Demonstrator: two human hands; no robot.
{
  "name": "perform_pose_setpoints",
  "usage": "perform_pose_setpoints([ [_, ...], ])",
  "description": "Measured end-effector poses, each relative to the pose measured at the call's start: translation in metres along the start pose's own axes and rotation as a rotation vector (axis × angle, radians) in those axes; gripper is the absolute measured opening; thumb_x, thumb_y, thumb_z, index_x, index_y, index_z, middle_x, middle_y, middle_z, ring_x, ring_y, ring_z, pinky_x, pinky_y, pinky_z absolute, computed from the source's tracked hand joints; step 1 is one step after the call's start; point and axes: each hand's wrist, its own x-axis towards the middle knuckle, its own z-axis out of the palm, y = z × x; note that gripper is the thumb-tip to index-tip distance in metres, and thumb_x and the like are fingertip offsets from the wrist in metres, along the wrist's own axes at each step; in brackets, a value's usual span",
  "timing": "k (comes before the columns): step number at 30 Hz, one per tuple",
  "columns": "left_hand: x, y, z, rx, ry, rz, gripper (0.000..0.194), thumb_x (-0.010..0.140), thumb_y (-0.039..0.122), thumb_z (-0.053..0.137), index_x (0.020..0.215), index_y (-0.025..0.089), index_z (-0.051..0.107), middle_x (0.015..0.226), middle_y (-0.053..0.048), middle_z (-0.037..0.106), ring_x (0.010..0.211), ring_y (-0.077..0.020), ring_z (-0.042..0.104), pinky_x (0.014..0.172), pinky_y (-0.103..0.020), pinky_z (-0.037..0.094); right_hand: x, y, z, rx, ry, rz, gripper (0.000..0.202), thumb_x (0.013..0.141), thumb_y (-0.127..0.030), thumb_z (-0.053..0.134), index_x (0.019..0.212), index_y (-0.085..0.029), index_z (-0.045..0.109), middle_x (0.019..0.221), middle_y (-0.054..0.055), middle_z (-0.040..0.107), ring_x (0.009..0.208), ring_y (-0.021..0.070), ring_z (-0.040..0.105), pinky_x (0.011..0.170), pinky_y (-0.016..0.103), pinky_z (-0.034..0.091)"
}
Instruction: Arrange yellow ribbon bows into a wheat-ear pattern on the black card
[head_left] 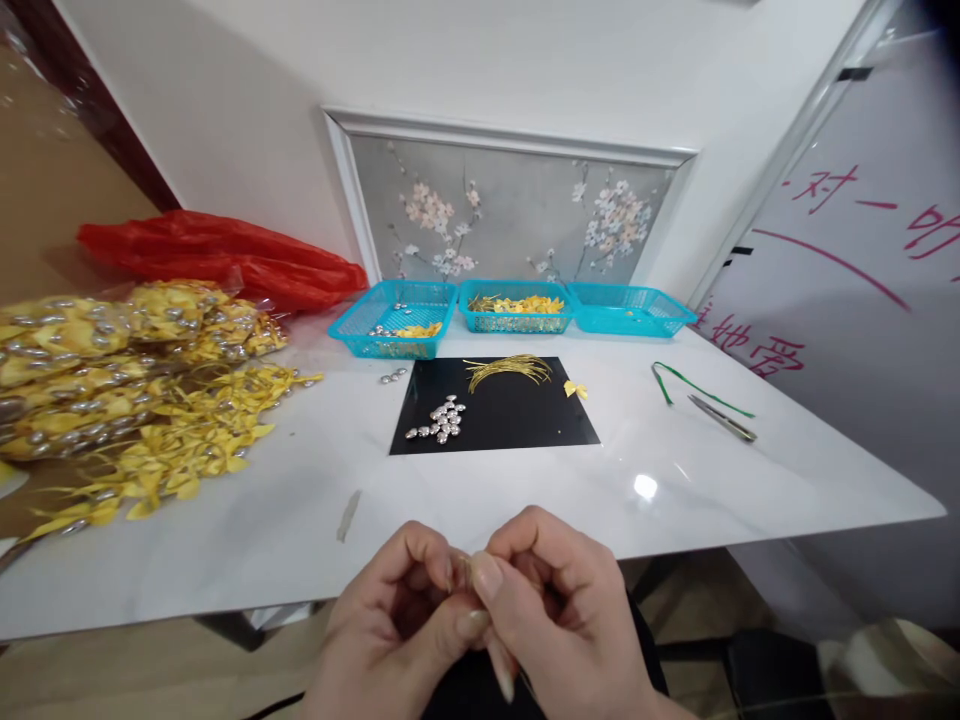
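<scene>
Fingers of the left hand (409,620) and right hand (559,610) pinch what looks like a thin wire (466,572) by the table (262,540). Many yellow sprays (187,440) seem done; beads (444,424) and gold wires (514,366) are left on the mat (517,425).

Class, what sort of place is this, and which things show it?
Probably a small craft workspace, whether at home or in a workshop is unclear: beads and gold strands on a black mat, and a heap of yellow sprays on the table.
</scene>
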Motion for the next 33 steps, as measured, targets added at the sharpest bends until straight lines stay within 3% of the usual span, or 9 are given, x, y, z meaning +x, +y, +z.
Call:
perform_pose_setpoints([
  [10, -0.001, -0.004, -0.004, 0.054, -0.052, 0.008, 0.033, 0.073, 0.041, 0.083, 0.071, 0.023, 0.055, 0.062, 0.008, 0.057, 0.055, -0.0107, 0.054, 0.055, -0.021, 0.047, -0.001, 0.01, -0.008, 0.077, -0.069, -0.056, 0.033, 0.096, -0.042, 0.065, 0.079, -0.016, 0.056, 0.048, -0.007, 0.044, 0.038, 0.0045, 0.035, 0.042, 0.015, 0.031],
  [20, -0.002, 0.0, 0.001, 0.095, -0.017, -0.034, 0.033, 0.071, 0.037, 0.084, 0.068, 0.023, 0.054, 0.061, 0.006, 0.06, 0.057, -0.0124, 0.057, 0.055, -0.021, 0.047, 0.007, 0.02, -0.016, 0.283, -0.163, 0.045, 0.027, 0.086, -0.034, 0.081, 0.072, -0.015, 0.068, 0.045, -0.006, 0.048, 0.037, 0.0031, 0.031, 0.041, 0.015, 0.026],
  [23, -0.007, 0.004, 0.01, 0.098, 0.125, 0.011, 0.027, 0.065, 0.03, 0.085, 0.065, 0.023, 0.06, 0.059, 0.006, 0.059, 0.055, -0.0114, 0.055, 0.054, -0.019, 0.045, 0.009, 0.019, -0.018, 0.279, -0.173, 0.144, 0.031, 0.08, -0.038, 0.085, 0.069, -0.014, 0.069, 0.049, -0.005, 0.049, 0.041, 0.0032, 0.029, 0.042, 0.016, 0.023],
  [26, -0.01, 0.009, 0.015, 0.119, 0.231, 0.079, 0.021, 0.06, 0.024, 0.085, 0.077, 0.029, 0.074, 0.066, 0.004, 0.067, 0.063, -0.0147, 0.061, 0.059, -0.019, 0.049, 0.01, 0.021, -0.021, 0.3, -0.199, 0.174, 0.035, 0.079, -0.042, 0.086, 0.069, -0.014, 0.068, 0.051, -0.005, 0.046, 0.045, 0.0041, 0.03, 0.043, 0.016, 0.022],
  [30, -0.008, 0.013, 0.01, 0.242, 0.192, 0.252, 0.005, 0.069, 0.029, 0.08, 0.074, 0.032, 0.081, 0.076, 0.0, 0.07, 0.07, -0.0162, 0.062, 0.062, -0.019, 0.049, 0.011, 0.025, -0.022, 0.294, -0.215, 0.151, 0.034, 0.083, -0.043, 0.082, 0.072, -0.015, 0.067, 0.051, -0.006, 0.043, 0.044, 0.0039, 0.027, 0.042, 0.016, 0.021],
  [33, -0.006, 0.012, 0.003, 0.303, 0.121, 0.286, 0.009, 0.077, 0.029, 0.076, 0.069, 0.032, 0.079, 0.075, 0.001, 0.066, 0.072, -0.0157, 0.06, 0.061, -0.018, 0.046, 0.011, 0.026, -0.02, 0.254, -0.205, 0.13, 0.034, 0.085, -0.042, 0.081, 0.072, -0.015, 0.064, 0.047, -0.008, 0.038, 0.043, 0.0039, 0.024, 0.042, 0.016, 0.021],
])
